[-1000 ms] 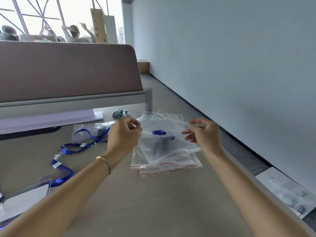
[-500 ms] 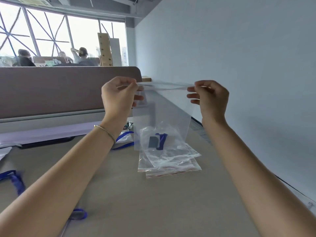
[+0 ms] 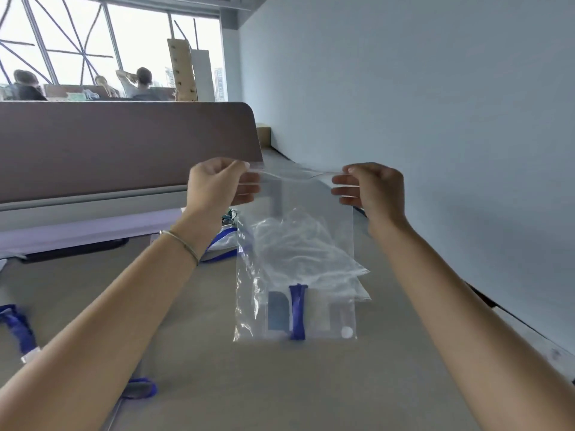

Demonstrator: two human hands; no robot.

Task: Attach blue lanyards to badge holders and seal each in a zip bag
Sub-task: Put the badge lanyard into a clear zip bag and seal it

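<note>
- Presently, left hand (image 3: pixel 217 188): pinches the top left corner of the zip bag (image 3: pixel 295 259).
- Right hand (image 3: pixel 373 191): pinches the opposite corner; mouth stretched level between both, apparently unsealed.
- Bag hangs above the tabletop (image 3: pixel 249 384); blue lanyard (image 3: pixel 297 312) and badge holder (image 3: pixel 278 311) at its bottom.

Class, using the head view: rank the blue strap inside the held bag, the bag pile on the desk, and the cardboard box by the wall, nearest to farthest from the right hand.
From the right hand:
1. Bag pile, just below it.
2. Blue strap, at the held bag's bottom.
3. Cardboard box, far back by the wall.
</note>
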